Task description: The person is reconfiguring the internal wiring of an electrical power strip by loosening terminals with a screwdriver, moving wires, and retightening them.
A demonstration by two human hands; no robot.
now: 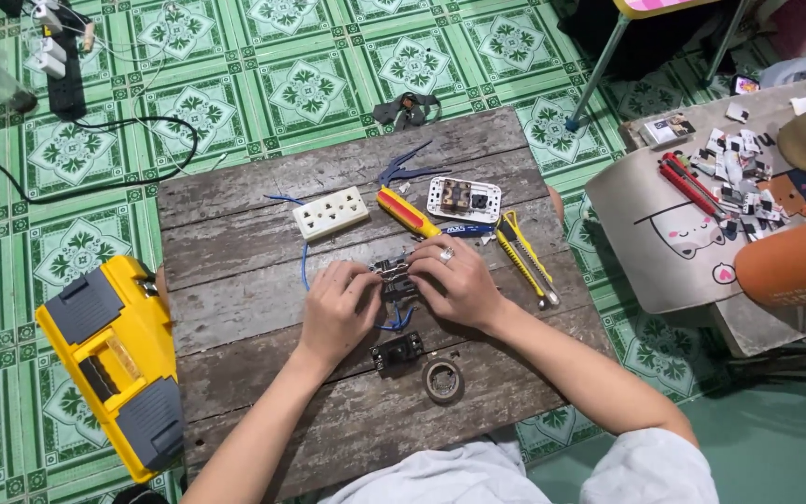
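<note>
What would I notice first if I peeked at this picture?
Probably the bright yellow toolbox on the green patterned floor, left of the wooden board. Next, the left hand and right hand pinching a small dark electrical part mid-board, below a yellow-and-red screwdriver.

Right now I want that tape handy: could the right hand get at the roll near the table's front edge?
Probably yes: the tape roll lies uncovered just below the right hand, though both hands hold a small socket part.
</note>
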